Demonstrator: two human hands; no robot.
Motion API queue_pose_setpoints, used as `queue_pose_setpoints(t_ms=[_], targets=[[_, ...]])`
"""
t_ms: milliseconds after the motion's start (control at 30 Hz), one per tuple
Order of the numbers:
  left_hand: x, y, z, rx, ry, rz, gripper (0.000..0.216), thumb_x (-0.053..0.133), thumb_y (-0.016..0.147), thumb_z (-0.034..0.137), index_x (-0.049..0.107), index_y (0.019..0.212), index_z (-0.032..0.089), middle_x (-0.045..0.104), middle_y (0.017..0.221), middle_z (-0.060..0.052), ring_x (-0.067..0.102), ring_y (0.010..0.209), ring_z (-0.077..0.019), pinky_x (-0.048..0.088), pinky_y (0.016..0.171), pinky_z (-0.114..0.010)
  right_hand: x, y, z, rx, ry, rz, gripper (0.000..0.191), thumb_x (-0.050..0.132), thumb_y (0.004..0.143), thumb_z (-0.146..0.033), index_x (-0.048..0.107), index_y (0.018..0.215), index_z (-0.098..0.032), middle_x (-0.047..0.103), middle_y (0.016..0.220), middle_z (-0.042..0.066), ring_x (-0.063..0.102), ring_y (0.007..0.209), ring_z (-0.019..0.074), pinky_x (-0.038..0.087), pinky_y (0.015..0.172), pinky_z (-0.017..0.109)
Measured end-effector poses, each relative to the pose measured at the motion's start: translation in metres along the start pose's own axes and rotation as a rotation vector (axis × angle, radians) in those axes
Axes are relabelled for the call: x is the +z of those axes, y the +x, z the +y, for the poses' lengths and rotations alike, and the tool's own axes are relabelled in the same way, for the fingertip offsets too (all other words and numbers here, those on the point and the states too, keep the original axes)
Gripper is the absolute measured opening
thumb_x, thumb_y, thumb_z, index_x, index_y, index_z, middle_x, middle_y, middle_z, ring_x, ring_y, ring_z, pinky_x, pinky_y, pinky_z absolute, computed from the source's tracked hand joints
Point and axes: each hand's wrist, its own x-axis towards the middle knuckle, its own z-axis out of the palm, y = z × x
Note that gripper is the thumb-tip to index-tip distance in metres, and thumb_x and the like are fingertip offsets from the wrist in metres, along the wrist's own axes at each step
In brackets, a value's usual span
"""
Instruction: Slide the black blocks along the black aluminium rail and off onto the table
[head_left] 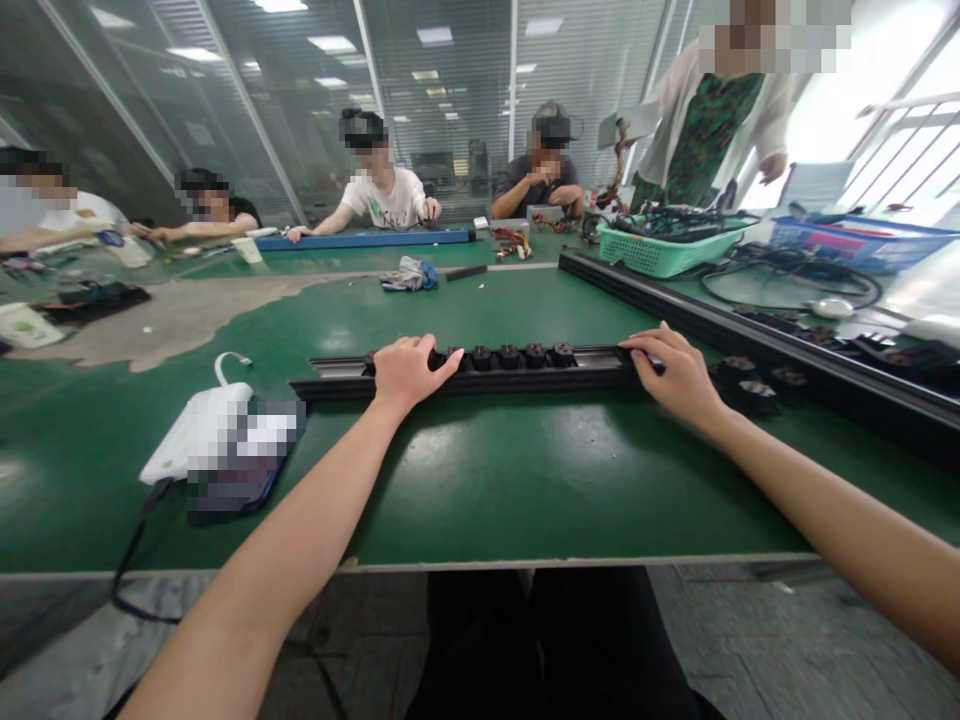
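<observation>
A long black channel rail [517, 384] lies across the green table in front of me, several round black socket-like pieces [509, 356] sitting in a row inside it. My left hand [409, 368] wraps over the rail left of its middle, the thumb stretched along the row beside the nearest round piece. At the rail's right end, my right hand [670, 366] grips the edge between thumb and fingers. Both palms hide the parts of the rail beneath them. Just right of that hand lie several loose round black pieces [754, 388].
A white adapter [199, 430] and a phone [251, 470] lie at left. Another long black rail [720, 325] runs diagonally at right, near a green basket [656, 255] and blue basket [862, 245]. Crumpled gloves [409, 275] lie ahead. Several people sit opposite; one person stands at right.
</observation>
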Motion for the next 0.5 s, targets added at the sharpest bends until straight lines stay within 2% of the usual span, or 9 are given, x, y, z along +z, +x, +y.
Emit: queue_pose_setpoints(t_ms=[300,500], targets=[[0.0017,0.0004,-0.0025,0.025,0.011,0.026,0.063,0.035,0.092,0.072,0.068,0.089,0.019,0.07,0.087,-0.012,0.065,0.087,-0.0287,0.035,0.064,-0.033,-0.0027,-0.0038,0.0015,0.035,0.004,-0.027,0.028,0.048,0.097,-0.029,0.072,0.111,-0.026,0.069,0.112,0.008,0.065,0.109,0.0262,0.036,0.117,0.06],[0.0048,0.0017,-0.0075,0.075,-0.013,0.048,0.06,0.037,0.093,0.07,0.069,0.089,0.019,0.071,0.086,-0.012,0.065,0.087,-0.0285,0.038,0.07,-0.035,-0.003,-0.0033,-0.0009,0.053,0.006,-0.033,0.03,0.047,0.098,-0.03,0.072,0.114,-0.026,0.068,0.117,0.008,0.064,0.111,0.0262,0.034,0.118,0.061]])
